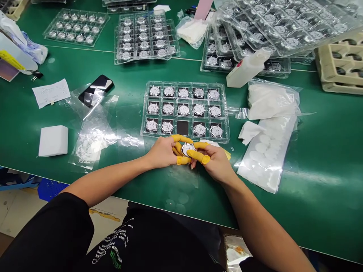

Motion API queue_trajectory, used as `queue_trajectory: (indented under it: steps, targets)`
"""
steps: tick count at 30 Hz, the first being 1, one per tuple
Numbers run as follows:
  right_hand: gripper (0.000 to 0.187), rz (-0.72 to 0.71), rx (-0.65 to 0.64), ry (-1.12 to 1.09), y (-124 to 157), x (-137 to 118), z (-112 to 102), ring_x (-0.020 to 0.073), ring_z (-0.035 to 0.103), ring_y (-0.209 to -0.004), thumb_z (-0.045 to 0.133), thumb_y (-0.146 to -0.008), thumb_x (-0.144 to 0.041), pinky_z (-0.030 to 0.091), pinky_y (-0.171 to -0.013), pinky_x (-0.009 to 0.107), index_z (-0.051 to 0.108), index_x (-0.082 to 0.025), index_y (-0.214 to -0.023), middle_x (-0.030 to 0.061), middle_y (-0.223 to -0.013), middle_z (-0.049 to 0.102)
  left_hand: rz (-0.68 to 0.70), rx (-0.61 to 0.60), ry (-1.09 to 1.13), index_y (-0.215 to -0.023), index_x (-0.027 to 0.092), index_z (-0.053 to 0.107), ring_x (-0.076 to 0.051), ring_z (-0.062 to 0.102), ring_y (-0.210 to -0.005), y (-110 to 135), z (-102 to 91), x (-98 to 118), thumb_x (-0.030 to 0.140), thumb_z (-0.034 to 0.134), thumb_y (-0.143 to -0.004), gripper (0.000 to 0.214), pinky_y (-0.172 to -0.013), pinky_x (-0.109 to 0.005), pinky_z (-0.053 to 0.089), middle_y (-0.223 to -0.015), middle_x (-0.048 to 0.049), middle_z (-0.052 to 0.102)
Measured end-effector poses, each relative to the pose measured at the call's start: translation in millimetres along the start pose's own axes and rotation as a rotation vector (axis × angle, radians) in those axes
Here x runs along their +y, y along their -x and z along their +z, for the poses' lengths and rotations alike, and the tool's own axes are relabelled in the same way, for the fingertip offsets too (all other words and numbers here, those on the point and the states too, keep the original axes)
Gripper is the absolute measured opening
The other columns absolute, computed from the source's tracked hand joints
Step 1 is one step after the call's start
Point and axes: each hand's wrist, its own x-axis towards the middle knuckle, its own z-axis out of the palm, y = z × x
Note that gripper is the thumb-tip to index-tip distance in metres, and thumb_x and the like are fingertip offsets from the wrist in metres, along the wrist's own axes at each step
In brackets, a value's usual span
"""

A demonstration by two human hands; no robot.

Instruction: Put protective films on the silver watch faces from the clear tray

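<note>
A round silver watch case (187,149) is held between both hands just in front of a clear plastic tray (142,130). My left hand (163,152), with yellow finger cots on its fingers, grips the case's left side. My right hand (217,160), also in yellow finger cots, closes on its right side, one finger lying across the face. Similar watch cases (183,110) sit in rows on black pads in the tray. One compartment (182,128) in the front row shows only its black pad. A white and yellow piece (224,149) lies partly behind my right hand.
Clear film sheets (95,139), a phone (96,90), a paper slip (51,93) and a white block (53,141) lie leftward. To the right are a plastic bottle (248,68) and a bag of white discs (265,155). More filled trays (141,36) stand behind.
</note>
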Motion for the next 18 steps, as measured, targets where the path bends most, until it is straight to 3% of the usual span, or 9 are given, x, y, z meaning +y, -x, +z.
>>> queue_trajectory:
  steps: [5,7,12,18]
  targets:
    - [0.046,0.047,-0.198,-0.002,-1,-5,-19,0.0235,0.074,-0.065,0.088,-0.067,-0.056,0.063,-0.070,0.039,0.079,-0.019,-0.094,0.0052,-0.067,0.074,-0.006,-0.018,0.006,-0.120,0.016,0.070,-0.010,0.063,-0.063,0,-1.4,0,0.024,0.084,-0.062,0.061,-0.061,-0.023,0.052,-0.074,0.0011,0.070]
    - [0.048,0.062,-0.159,0.003,0,-5,-17,0.0226,0.073,-0.063,0.089,-0.067,-0.056,0.063,-0.069,0.038,0.078,-0.019,-0.095,0.0052,-0.068,0.074,0.009,-0.012,-0.022,-0.120,0.016,0.070,-0.010,0.063,-0.064,0,-1.4,0,0.023,0.082,-0.063,0.059,-0.062,-0.023,0.053,-0.074,0.0011,0.070]
    - [0.058,0.081,0.030,-0.013,1,-1,2,0.0166,0.066,-0.054,0.098,-0.049,-0.047,0.058,-0.054,0.030,0.074,-0.019,-0.093,0.0012,-0.067,0.071,0.003,0.011,-0.083,-0.118,0.016,0.071,-0.009,0.060,-0.060,1,-0.7,-1,0.019,0.079,-0.062,0.056,-0.058,-0.022,0.050,-0.070,0.0028,0.067]
    - [0.059,0.101,0.010,-0.056,-1,0,0,0.0154,0.066,-0.053,0.100,-0.044,-0.044,0.059,-0.056,0.031,0.073,-0.017,-0.090,0.0018,-0.069,0.072,-0.004,0.015,-0.074,-0.119,0.016,0.071,-0.008,0.057,-0.058,0,-0.6,1,0.024,0.081,-0.063,0.057,-0.056,-0.021,0.048,-0.068,0.0033,0.066]
